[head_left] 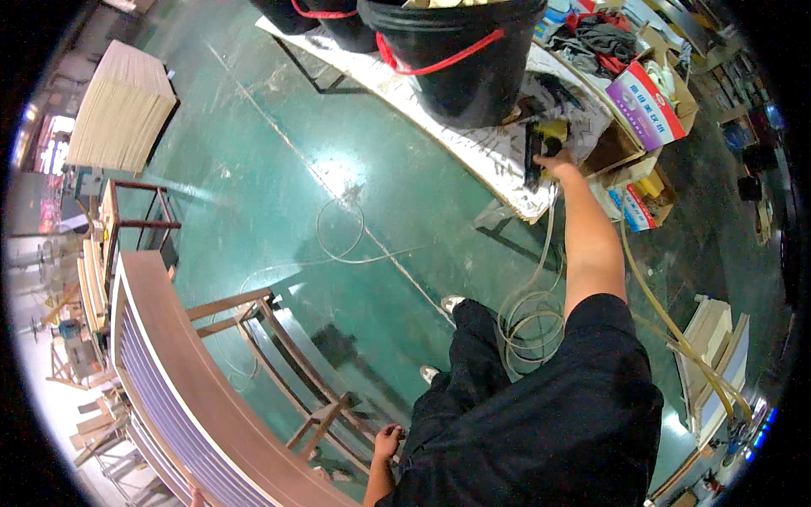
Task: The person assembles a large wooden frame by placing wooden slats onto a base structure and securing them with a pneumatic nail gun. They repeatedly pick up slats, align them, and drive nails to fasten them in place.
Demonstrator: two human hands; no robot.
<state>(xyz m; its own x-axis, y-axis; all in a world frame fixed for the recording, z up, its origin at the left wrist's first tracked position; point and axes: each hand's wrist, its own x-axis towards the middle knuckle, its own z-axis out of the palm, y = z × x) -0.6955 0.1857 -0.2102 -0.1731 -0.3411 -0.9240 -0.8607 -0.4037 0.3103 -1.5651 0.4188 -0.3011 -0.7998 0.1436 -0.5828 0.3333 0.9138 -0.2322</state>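
My right arm reaches out to a paint-smeared table on the right. At its end my right hand is closed on a black-and-yellow tool, which is blurred, and its exact kind does not show. The tool is at the tabletop, beside a big black bucket with a red handle. My left hand hangs low by my left side, its fingers curled in, with nothing visible in them. Nearest to it is the end of a wooden rack.
A long brown panel leans on the rack at left; a fingertip of unclear owner touches it. Hoses coil on the green floor. Cardboard boxes and rags crowd the table's right side. Pale boards are stacked far left.
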